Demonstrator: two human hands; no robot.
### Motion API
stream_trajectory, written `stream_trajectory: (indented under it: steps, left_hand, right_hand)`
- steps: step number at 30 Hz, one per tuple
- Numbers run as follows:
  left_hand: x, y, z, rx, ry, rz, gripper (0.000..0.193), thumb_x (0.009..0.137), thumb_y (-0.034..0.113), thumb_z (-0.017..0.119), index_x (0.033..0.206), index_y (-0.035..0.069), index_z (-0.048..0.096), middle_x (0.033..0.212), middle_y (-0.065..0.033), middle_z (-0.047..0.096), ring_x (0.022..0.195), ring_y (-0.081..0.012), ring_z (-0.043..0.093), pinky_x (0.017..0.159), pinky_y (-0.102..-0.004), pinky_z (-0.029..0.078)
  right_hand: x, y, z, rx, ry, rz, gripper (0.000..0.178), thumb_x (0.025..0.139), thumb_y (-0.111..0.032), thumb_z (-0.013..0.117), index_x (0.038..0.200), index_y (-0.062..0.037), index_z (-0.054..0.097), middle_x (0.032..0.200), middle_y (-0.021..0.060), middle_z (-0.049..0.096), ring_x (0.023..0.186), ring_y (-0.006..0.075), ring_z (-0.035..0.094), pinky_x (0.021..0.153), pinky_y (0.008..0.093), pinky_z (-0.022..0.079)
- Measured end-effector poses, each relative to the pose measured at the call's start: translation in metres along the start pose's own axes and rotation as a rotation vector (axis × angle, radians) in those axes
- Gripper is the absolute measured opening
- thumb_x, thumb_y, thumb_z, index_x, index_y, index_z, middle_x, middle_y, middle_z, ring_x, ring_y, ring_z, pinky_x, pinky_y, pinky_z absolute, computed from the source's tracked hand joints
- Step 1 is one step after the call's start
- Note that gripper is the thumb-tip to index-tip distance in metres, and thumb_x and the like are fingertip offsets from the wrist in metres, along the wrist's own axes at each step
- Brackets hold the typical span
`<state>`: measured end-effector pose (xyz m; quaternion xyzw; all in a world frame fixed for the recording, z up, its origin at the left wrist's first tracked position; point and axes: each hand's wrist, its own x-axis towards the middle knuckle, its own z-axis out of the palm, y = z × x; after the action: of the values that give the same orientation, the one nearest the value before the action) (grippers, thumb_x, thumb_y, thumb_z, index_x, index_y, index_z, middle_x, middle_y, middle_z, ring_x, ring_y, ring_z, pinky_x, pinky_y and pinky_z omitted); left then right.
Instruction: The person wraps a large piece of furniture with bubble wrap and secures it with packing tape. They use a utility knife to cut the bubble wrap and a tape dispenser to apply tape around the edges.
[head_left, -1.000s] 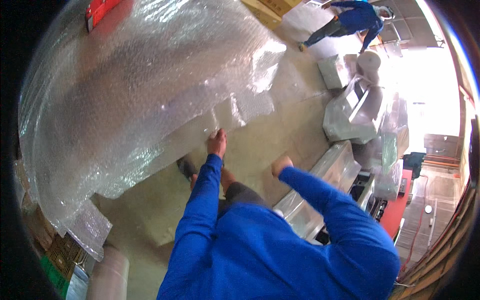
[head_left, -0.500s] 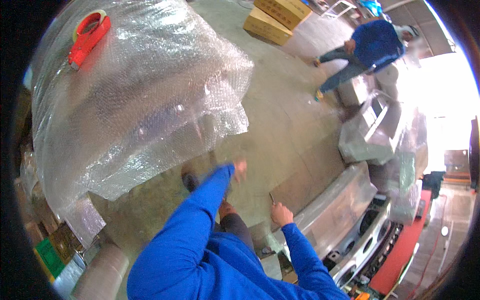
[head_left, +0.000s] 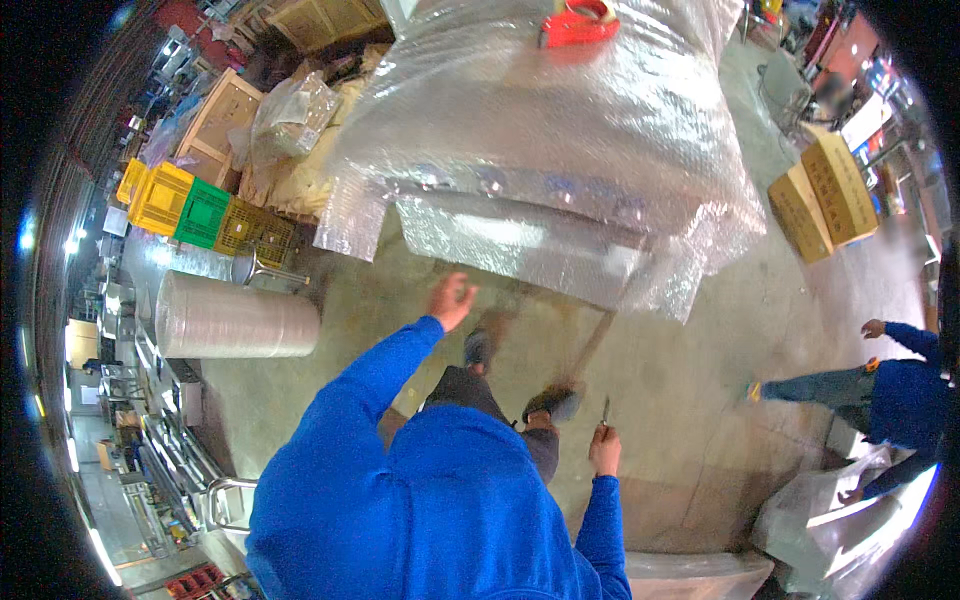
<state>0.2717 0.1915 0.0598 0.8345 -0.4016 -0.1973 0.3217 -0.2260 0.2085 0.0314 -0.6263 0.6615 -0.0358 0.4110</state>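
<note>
My left hand (head_left: 455, 302) reaches forward with its fingers apart, slightly blurred, holding nothing. It is nearest to the hanging lower edge of a bubble-wrapped load (head_left: 560, 130), and a gap of floor shows between them. Lower and to the right, my right hand (head_left: 605, 451) is closed round a slim knife (head_left: 606, 410), whose thin pointed end sticks up away from my body. On top of the load lies a red tape dispenser (head_left: 580, 28) with a roll of tape in it. What the bubble wrap covers is only dimly seen.
To the left lies a big roll of wrap (head_left: 240, 315), near yellow and green crates (head_left: 203, 215). Cardboard boxes (head_left: 825, 195) stand at the right. A co-worker in blue (head_left: 905, 395) is at the right edge, beside plastic-wrapped goods (head_left: 815, 520). Concrete floor (head_left: 660, 370) surrounds my feet.
My view has turned, so the wrapped load now stands straight ahead and the co-worker is lower at the right. My left hand is extended toward the load; my right hand still holds the knife.
</note>
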Motion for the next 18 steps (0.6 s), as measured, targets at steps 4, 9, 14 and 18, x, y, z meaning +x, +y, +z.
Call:
stream_trajectory:
  steps: [4, 9, 14, 18]
  left_hand:
    - [0.026, 0.045, -0.120, 0.434, 0.648, 0.050, 0.079, 0.082, 0.044, 0.076, 0.140, 0.001, 0.042, 0.137, -0.0238, 0.050, 0.124, -0.0431, 0.048, 0.102, -0.0533, 0.039]
    - [0.073, -0.062, -0.251, 0.421, 0.604, -0.061, 0.060, 0.085, 0.037, 0.071, 0.129, 0.001, 0.053, 0.115, -0.0271, 0.062, 0.105, -0.0429, 0.060, 0.089, -0.0511, 0.047]
    - [-0.003, -0.036, -0.257, 0.215, -0.250, 0.427, 0.011, 0.082, 0.021, 0.068, 0.086, 0.011, 0.069, 0.077, -0.0160, 0.069, 0.072, -0.0390, 0.066, 0.068, -0.0500, 0.052]
    - [-0.017, 0.030, -0.302, 0.121, -0.131, 0.625, 0.033, 0.080, 0.023, 0.073, 0.111, 0.013, 0.070, 0.103, -0.0098, 0.072, 0.104, -0.0325, 0.066, 0.097, -0.0472, 0.046]
  right_hand:
    - [0.048, -0.067, 0.016, -0.016, 0.049, -0.321, 0.028, 0.099, -0.031, 0.051, 0.108, -0.0057, 0.058, 0.102, 0.0271, 0.066, 0.091, 0.0498, 0.062, 0.073, 0.0571, 0.050]
    - [0.058, -0.198, 0.074, -0.010, -0.053, -0.471, 0.021, 0.098, -0.026, 0.055, 0.107, -0.0067, 0.057, 0.098, 0.0257, 0.067, 0.091, 0.0476, 0.063, 0.072, 0.0545, 0.050]
    - [-0.004, -0.370, 0.075, 0.215, 0.029, -0.494, 0.020, 0.097, -0.024, 0.056, 0.103, -0.0053, 0.061, 0.099, 0.0225, 0.068, 0.088, 0.0448, 0.065, 0.072, 0.0530, 0.052]
    - [-0.048, -0.466, 0.079, 0.014, -0.096, -0.729, 0.022, 0.096, -0.027, 0.060, 0.099, -0.0055, 0.063, 0.091, 0.0209, 0.069, 0.084, 0.0432, 0.066, 0.070, 0.0515, 0.052]
